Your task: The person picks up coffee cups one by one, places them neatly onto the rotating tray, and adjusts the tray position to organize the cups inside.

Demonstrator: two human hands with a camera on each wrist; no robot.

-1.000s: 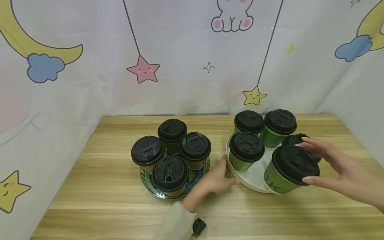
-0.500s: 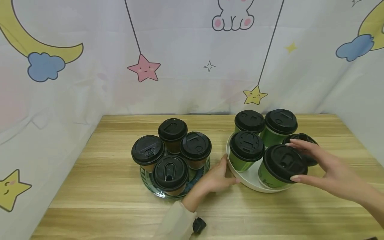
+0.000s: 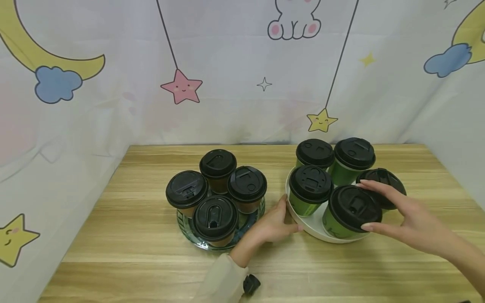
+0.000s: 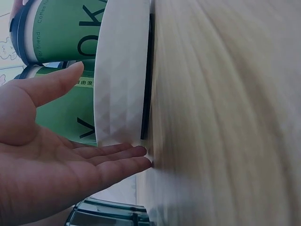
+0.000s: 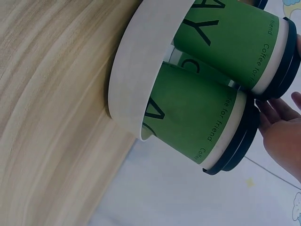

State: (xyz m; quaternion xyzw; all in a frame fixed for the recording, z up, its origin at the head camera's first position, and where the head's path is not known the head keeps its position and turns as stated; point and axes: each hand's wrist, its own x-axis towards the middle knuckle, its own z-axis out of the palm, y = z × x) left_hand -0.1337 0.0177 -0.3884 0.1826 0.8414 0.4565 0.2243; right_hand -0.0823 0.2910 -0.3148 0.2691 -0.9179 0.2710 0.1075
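My right hand (image 3: pixel 413 216) holds a green paper coffee cup (image 3: pixel 350 210) by its black lid, thumb on the near side and fingers on the far side. This cup stands upright at the front of a round white tray (image 3: pixel 316 225), among several similar lidded green cups. My left hand (image 3: pixel 270 227) rests against the tray's left edge; in the left wrist view its fingers (image 4: pixel 117 165) are fairly straight beside the white tray wall (image 4: pixel 122 80). The right wrist view shows two green cups (image 5: pixel 197 113) leaning into view over the tray wall, with my fingertips near their lids.
Left of the white tray stands a patterned glass plate (image 3: pixel 189 237) bearing several brown cups with black lids (image 3: pixel 216 219). A small black object (image 3: pixel 251 285) shows beside the left sleeve. A printed cloth (image 3: pixel 235 113) hangs behind the wooden table (image 3: pixel 132 269).
The right hand has brought the green cup left, from the tray's front right edge to further inside, and down onto the tray. The left hand has stayed at the tray edge.
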